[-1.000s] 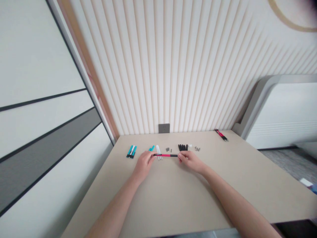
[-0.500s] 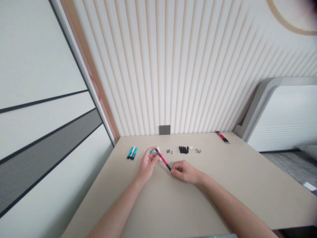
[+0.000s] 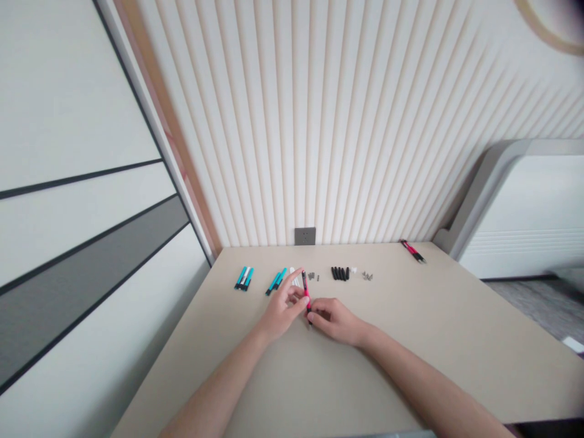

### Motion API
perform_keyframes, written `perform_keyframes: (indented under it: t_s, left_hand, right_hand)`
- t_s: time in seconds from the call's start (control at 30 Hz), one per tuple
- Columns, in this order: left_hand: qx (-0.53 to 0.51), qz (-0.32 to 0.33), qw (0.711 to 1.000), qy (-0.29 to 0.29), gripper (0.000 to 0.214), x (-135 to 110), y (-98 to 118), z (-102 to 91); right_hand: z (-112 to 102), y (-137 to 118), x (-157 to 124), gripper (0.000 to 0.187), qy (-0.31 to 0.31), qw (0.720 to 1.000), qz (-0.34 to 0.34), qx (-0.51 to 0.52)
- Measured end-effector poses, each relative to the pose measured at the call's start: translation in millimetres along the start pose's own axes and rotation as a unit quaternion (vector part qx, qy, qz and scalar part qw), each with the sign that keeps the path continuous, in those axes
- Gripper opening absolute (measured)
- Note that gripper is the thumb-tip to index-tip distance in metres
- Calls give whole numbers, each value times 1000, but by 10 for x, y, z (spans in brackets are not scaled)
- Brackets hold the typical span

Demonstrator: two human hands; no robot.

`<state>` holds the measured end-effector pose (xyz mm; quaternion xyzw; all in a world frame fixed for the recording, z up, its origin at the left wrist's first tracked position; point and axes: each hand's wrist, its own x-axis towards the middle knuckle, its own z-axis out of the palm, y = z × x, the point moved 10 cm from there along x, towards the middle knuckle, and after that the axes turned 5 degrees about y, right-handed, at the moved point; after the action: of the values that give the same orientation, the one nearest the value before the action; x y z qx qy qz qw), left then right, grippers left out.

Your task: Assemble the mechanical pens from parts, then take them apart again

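2 bare hands meet over 1 pink-and-black pen [image 3: 306,291], which stands tilted toward 12 o'clock above the beige counter [image 3: 365,365]. The right hand [image 3: 335,320] has a nearly closed grip, its fingertips [image 3: 316,315] pinching the pen's black lower end. The left hand [image 3: 283,310] has a half-open grip with spread fingers [image 3: 292,286], its thumb side right beside the pink barrel; I cannot tell whether it has hold. At 11 o'clock from the hands lie teal pen parts [image 3: 276,281] and white tubes [image 3: 295,279], and at 10 o'clock a teal-and-white bundle [image 3: 243,278]. Small grey pieces [image 3: 312,277] sit at 12 o'clock. At 1 o'clock are black barrels [image 3: 340,274], a white piece [image 3: 353,270] and metal bits [image 3: 367,275]. A red-and-black pen [image 3: 413,250] lies at 2 o'clock, near the far edge.
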<state>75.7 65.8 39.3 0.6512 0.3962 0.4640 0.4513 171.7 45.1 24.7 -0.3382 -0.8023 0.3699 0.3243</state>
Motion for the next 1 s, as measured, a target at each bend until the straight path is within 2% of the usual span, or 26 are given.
perform_keyframes:
  t_s: [0.27, 0.6, 1.0]
  left_hand:
    - [15, -15, 999, -30, 58, -17, -36, 32]
    - [9, -7, 1000, -14, 71, -13, -41, 21]
    - [-31, -30, 999, -6, 78, -13, -106, 21]
  right_hand:
    - [57, -37, -10, 23, -5, 1000, -15, -20]
    - [46, -31, -5, 25, -12, 1000, -14, 14]
    - [-4, 53, -2, 30, 23, 1000, 8, -1]
